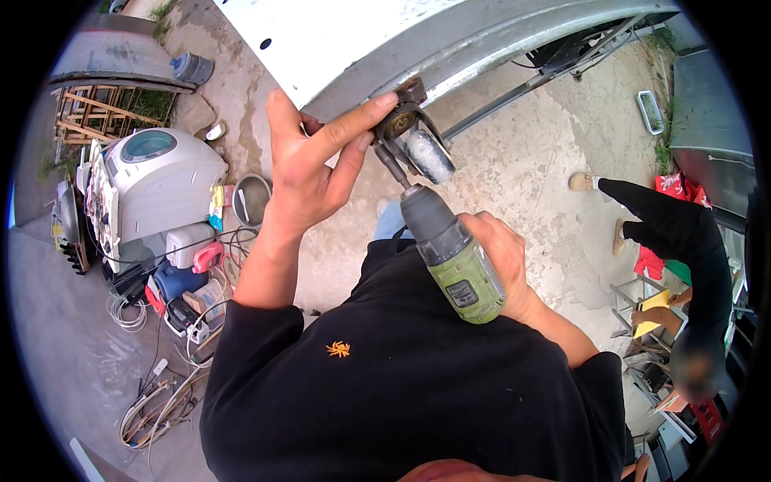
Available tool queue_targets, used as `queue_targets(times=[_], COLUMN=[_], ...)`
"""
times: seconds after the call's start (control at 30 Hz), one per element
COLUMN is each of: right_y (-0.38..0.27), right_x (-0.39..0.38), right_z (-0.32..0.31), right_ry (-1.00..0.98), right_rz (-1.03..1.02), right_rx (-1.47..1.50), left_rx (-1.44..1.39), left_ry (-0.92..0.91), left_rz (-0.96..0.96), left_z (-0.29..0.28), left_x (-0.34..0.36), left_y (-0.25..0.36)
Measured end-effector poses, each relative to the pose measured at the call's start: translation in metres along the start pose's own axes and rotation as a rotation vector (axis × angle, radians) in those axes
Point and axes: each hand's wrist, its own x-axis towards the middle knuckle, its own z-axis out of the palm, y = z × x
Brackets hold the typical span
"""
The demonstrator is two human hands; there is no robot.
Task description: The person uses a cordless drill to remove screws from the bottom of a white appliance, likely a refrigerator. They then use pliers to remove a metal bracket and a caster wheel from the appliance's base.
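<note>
My left hand (325, 157) grips at the dark wheel bracket (397, 120), index fingertip on its top and another finger curled near the bit. The bracket, holding a worn grey roller (427, 157), is against the edge of a white metal panel (345, 32). My right hand (506, 261) is wrapped round a green and grey cordless drill (450, 265), held just below the bracket. Its long bit socket (392, 167) points up into the bracket beside the roller; the exact fastener is hidden by the bracket and fingers.
At left are a white appliance (161, 177), bucket (251, 201), jugs, cables and wooden pallet (104, 112). A long metal bar (502, 96) runs to the upper right. A co-worker in dark clothing (691, 241) is at the right, among red bags and metal frames.
</note>
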Motion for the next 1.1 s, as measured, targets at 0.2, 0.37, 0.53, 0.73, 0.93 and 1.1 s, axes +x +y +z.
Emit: queue_targets(times=[0.2, 0.37, 0.53, 0.73, 0.93, 1.1], right_y=[-0.0012, 0.0016, 0.0021, 0.0059, 0.0059, 0.0067], right_x=[0.0013, 0.0020, 0.0031, 0.0048, 0.0044, 0.0031], right_z=[-0.0010, 0.0004, -0.0006, -0.0031, -0.0024, -0.0035], right_ry=[0.002, 0.009, 0.006, -0.025, -0.017, -0.035], right_rz=[-0.021, -0.046, -0.051, -0.051, -0.066, -0.053], right_rx=[-0.048, -0.036, -0.045, -0.044, -0.056, -0.052], left_rx=[0.005, -0.005, -0.002, -0.035, -0.093, -0.092], left_ry=[-0.010, -0.003, -0.004, -0.025, -0.001, -0.018], left_rz=[-0.016, 0.002, -0.009, -0.010, -0.001, -0.004], left_z=[-0.0012, -0.0005, 0.0005, -0.0023, -0.0004, -0.0001], left_x=[-0.0006, 0.0012, -0.0032, 0.0036, 0.0012, -0.0002], left_y=[0.0014, 0.0012, -0.0015, 0.0022, 0.0014, 0.0021])
